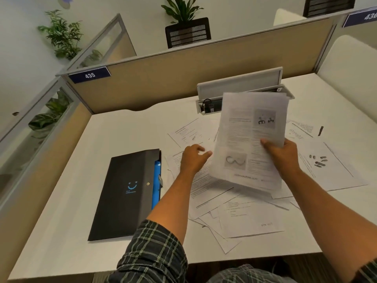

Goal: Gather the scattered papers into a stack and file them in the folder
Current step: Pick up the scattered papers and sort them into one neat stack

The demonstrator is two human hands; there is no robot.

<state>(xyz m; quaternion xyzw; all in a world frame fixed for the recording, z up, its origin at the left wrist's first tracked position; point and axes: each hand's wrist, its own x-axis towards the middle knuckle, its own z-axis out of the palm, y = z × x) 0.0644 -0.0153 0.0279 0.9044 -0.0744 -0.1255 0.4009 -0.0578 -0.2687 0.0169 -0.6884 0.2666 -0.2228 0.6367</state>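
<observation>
Several white printed paper sheets (pixel 242 217) are lying scattered and overlapping across the right half of the white desk top (pixel 122 131), some near the front edge, others reaching toward the far right. One bunch of white printed pages (pixel 244 127) is being held up above that scatter, tilted and facing the camera, with small grey pictures and blocks of text showing on the top page. The right hand (pixel 279 154) is gripping this bunch at its right edge, thumb lying across the front page and fingers curled behind it. The left hand (pixel 193 158) is hovering just left of the bunch's lower left edge, fingers relaxed and loosely spread over the sheets on the desk; it is holding nothing, and whether a fingertip is touching the raised pages cannot be told.

Lying flat and closed on the left part of the desk is the black rectangular folder with a blue smiling-face mark (pixel 126 193), its bright blue inner edge showing along its right side, just beside the leftmost loose sheets. Behind the raised pages, a grey flip-up cable box (pixel 238 86) is standing open at the back of the desk. A small dark pen-like item (pixel 320 130) is resting on the far right sheets. Both forearms are reaching in from plaid rolled-up sleeves (pixel 155 252).
</observation>
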